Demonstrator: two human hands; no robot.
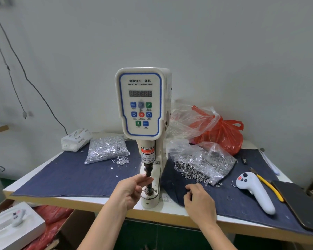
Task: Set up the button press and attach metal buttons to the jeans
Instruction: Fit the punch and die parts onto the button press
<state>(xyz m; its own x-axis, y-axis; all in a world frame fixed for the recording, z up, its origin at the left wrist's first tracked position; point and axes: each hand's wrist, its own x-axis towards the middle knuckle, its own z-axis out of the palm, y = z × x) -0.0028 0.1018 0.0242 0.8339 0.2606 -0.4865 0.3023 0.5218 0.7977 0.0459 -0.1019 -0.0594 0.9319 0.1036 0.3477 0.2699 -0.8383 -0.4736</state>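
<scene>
The press (143, 105) front panel reads "伺服钉扣一体机" and "SERVO BUTTON MACHINE" above a display of unlit 8s. The red label (147, 151) below says "WARNING"; under it, seemingly, "TAKE CARE OF YOUR FINGER".

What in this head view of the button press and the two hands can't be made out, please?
- Upper die tip: the left hand fingers cover it.
- Right hand fingertips: curled under onto the denim; whether they pinch anything is hidden.
- Press display: unlit, no reading.
- Button captions on the panel: too small.
- Dark flat object: cut off by the right edge.
</scene>
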